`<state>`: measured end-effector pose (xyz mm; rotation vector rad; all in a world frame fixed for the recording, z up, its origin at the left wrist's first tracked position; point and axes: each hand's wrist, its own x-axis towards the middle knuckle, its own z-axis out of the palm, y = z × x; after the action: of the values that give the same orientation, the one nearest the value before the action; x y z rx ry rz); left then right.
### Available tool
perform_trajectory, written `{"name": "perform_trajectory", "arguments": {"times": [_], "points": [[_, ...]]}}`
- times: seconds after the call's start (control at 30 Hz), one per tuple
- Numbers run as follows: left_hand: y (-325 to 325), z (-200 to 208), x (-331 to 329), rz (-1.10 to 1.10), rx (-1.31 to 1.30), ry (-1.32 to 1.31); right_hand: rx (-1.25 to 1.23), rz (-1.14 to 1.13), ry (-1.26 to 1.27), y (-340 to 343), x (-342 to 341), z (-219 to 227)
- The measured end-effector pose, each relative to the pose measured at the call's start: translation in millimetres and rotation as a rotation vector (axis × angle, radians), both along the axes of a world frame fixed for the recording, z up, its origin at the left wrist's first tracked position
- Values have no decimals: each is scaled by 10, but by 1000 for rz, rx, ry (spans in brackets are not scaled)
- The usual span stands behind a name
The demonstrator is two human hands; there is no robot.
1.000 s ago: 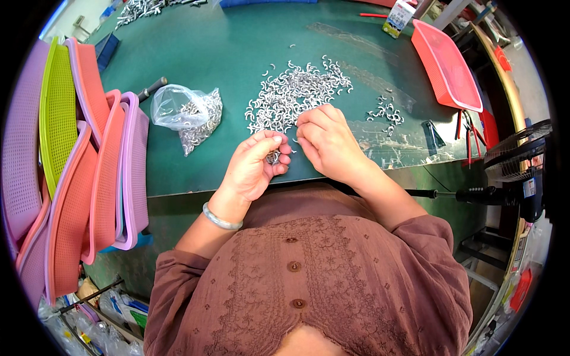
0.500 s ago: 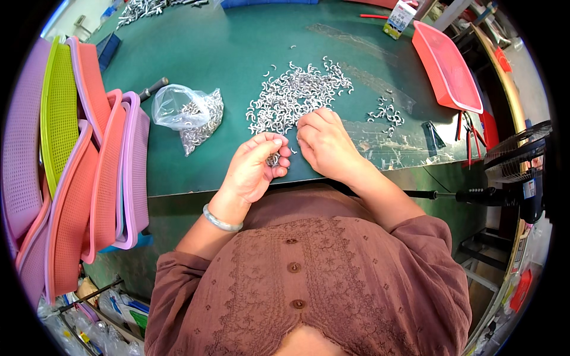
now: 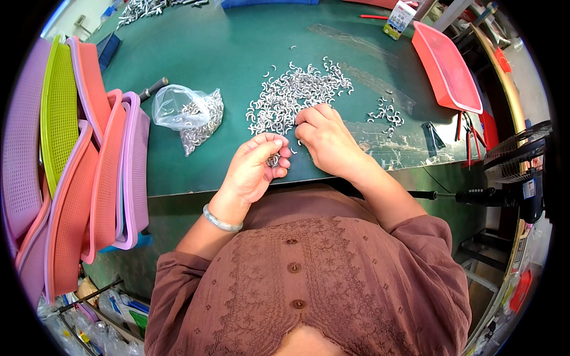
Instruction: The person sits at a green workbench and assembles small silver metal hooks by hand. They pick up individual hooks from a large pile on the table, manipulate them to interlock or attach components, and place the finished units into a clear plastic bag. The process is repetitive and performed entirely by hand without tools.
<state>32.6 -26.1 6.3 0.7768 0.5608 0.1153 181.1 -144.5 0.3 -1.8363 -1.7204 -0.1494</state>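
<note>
On the green tabletop (image 3: pixel 237 59) lies a heap of small curved metal pieces (image 3: pixel 291 95), silvery and hook-like. My left hand (image 3: pixel 255 163) is closed near the table's front edge, with several of these pieces (image 3: pixel 273 159) showing inside its curled fingers. My right hand (image 3: pixel 323 136) reaches to the near right side of the heap. Its fingers are bent downward and together, and their tips are partly hidden, so what they pinch is not visible. A clear plastic bag (image 3: pixel 172 113), partly filled with the same pieces, stands left of the heap. A smaller scatter (image 3: pixel 386 115) lies to the right.
Stacked pink, purple and green plastic baskets (image 3: pixel 71 160) crowd the left side. A pink basket (image 3: pixel 448 68) sits at the right edge, near red-handled pliers (image 3: pixel 469 136) and a small carton (image 3: pixel 399 21). A black fan (image 3: pixel 522 166) stands at right. More metal parts (image 3: pixel 145 10) lie far left.
My right hand has shifted slightly, its fingers moving a little up and left along the heap's near edge. My left hand stays in place, still closed around its pieces.
</note>
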Motion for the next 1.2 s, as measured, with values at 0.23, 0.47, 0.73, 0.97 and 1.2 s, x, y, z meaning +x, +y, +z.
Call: {"name": "perform_trajectory", "arguments": {"times": [0.23,0.47,0.73,0.97,1.2], "points": [[-9,61,33,-68,59,73,92,42,65,-2,-94,197],[-26,21,12,-78,56,34,193,-1,197,21,-154,156],[-6,-48,-29,-84,32,-88,18,48,135,-77,-151,-7],[-1,-49,-51,-98,37,-119,29,36,101,-71,-142,-48],[7,-55,-50,-87,14,-125,-26,22,89,-100,-130,5]]}}
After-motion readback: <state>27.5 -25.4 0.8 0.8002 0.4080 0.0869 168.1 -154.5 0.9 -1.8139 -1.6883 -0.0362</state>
